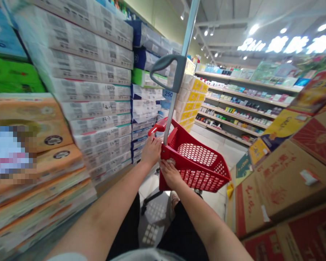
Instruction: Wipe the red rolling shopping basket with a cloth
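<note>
A red shopping cart (201,159) with a perforated basket stands just ahead of my legs, and no goods show inside it. A metal pole (190,32) with a grey handle (176,74) rises from its near end. My left hand (151,150) is closed on the cart's red handle (156,129). Against the near side panel of the basket rests my right hand (170,173), its fingers bent near the rim; whether they grip anything is hard to make out.
Stacked white packs (97,76) and orange packs (29,116) line the left. Cardboard boxes (288,177) pile up on the right. Beyond the cart, pale floor tiles lead to a shelf (239,101) of small products. Yellow-and-white packs (194,96) stand behind the pole.
</note>
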{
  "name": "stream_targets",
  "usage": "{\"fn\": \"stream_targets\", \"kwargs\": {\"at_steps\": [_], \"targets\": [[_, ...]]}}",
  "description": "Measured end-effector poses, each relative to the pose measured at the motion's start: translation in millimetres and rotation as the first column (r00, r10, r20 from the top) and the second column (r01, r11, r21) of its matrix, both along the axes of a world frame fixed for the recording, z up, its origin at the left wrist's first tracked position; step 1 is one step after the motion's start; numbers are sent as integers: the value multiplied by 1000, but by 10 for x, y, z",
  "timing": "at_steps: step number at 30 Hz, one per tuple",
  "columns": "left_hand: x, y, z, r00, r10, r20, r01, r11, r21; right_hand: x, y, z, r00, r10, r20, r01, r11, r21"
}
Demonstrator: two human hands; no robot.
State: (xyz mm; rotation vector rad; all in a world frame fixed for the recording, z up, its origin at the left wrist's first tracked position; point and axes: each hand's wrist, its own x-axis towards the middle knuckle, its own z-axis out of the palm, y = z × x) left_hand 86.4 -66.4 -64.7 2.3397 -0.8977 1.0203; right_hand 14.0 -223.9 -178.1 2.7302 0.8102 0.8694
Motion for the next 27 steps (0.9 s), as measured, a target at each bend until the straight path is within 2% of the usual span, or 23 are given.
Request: {"fn": "stream_targets", "kwargs": {"at_steps": [4, 9, 15, 20, 22, 27], "targets": [[26, 15, -8, 1000, 7, 19, -7, 1000, 6, 23, -52, 140, 1000, 5, 4, -5, 1000, 31], [10, 74, -28, 1000, 13, 8, -13, 995, 98, -22, -89, 48, 996, 56, -69, -57, 998, -12], [-31, 90, -16, 999, 34, 4, -35, 995, 97, 50, -20, 285, 997, 20, 81, -29, 993, 112], [-73, 109, -20, 1000, 21, -4, -21, 999, 48, -13, -18, 114, 998, 51, -40, -50, 999, 22], [-71, 116, -10, 1000, 8, -14, -8, 999, 48, -9, -6, 109, 995, 68, -67, -69, 998, -11], [-16, 98, 42, 999, 8, -31, -6, 998, 66, 102, 98, 381, 1000, -1, 4, 1, 999, 36]]}}
